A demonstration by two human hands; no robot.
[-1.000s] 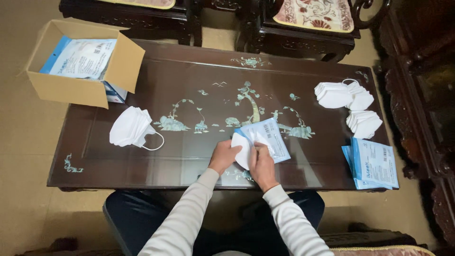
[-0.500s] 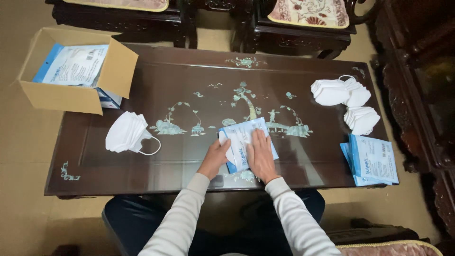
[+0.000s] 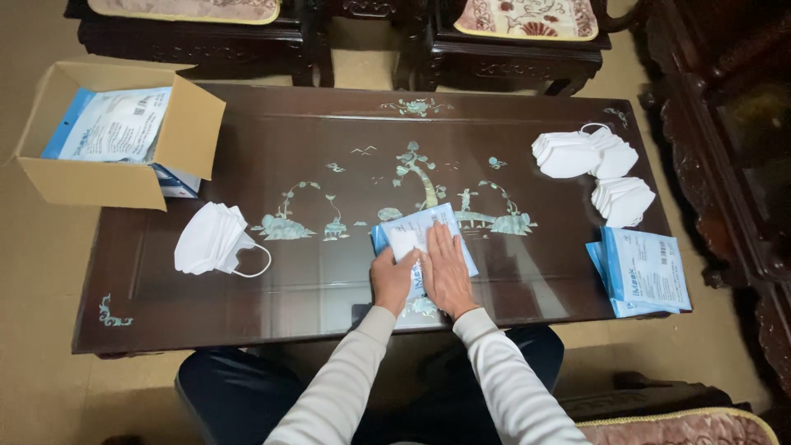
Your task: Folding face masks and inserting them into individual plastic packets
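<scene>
Blue-and-white packet [image 3: 424, 239] on the dark inlaid table [image 3: 329, 148]: left hand [image 3: 392, 278] grips its near-left edge, right hand [image 3: 446, 270] lies flat, open, upon it. Far left of the hands, an open cardboard box [image 3: 115, 185] holds similar packets [image 3: 111, 125], count hidden. The white piece beneath the fingers is possibly a mask.

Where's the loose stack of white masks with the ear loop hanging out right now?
In the head view, the stack of white masks lies on the table's left side, just below the cardboard box, well left of both hands.
</scene>
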